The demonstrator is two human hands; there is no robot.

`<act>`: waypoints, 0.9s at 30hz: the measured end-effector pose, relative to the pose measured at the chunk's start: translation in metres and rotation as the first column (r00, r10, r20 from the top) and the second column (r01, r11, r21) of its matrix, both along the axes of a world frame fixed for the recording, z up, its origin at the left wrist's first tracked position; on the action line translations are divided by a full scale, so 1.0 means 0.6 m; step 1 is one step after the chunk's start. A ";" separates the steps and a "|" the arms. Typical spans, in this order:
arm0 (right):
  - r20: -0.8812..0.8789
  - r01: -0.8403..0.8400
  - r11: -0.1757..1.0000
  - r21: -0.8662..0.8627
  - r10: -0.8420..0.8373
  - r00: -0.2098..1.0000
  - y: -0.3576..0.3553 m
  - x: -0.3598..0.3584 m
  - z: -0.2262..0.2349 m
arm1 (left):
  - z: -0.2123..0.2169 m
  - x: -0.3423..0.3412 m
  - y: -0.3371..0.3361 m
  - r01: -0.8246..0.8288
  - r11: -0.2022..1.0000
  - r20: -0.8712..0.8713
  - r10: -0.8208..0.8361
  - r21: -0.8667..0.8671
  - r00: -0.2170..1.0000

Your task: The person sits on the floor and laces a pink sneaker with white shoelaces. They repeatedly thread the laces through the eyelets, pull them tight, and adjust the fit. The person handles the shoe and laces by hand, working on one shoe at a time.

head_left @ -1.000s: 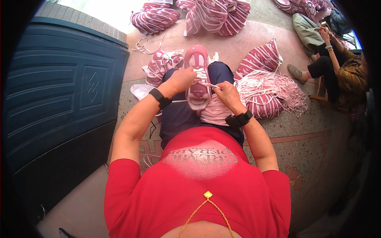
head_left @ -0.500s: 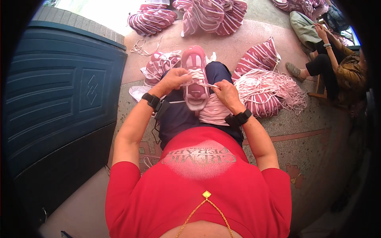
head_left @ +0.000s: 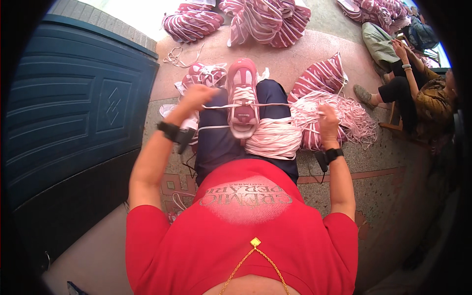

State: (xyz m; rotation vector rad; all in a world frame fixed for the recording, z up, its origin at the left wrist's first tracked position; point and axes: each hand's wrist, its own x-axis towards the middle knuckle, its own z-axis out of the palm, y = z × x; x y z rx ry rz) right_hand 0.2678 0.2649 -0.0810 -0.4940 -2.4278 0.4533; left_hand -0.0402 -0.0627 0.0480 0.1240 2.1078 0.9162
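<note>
White lace (head_left: 268, 104) is being pulled taut by both closed hands, left (head_left: 196, 94) and right (head_left: 328, 117); the lap-balanced pink sneaker (head_left: 242, 96) risks being tipped.

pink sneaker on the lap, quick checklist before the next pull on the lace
1. Pink sneaker with white tongue resting on the thighs, toe pointing away: ok.
2. White lace stretched level across the shoe: ok.
3. Left hand gripping its lace end: ok.
4. Right hand gripping the other end: cannot tell, the fingers blend into the loose heap of pale pink laces.
5. Lace through matching eyelets: cannot tell, too small.
6. Bundle of pale pink laces on the lap, within reach: ok.
</note>
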 end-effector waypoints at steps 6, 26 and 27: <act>0.224 0.087 -0.260 -0.962 -0.564 0.795 0.171 0.161 0.024 | 0.180 -0.259 -0.301 -0.564 0.603 0.277 0.505 0.563 0.817; 0.301 -0.149 0.626 -0.766 0.553 0.777 -0.233 -0.182 0.114 | -0.101 0.083 -0.053 0.439 0.884 -0.481 -0.318 0.160 0.817; 0.294 -0.219 0.717 -0.662 0.517 0.804 -0.233 -0.188 0.108 | -0.106 0.089 -0.043 0.526 0.847 -0.711 -0.322 0.078 0.625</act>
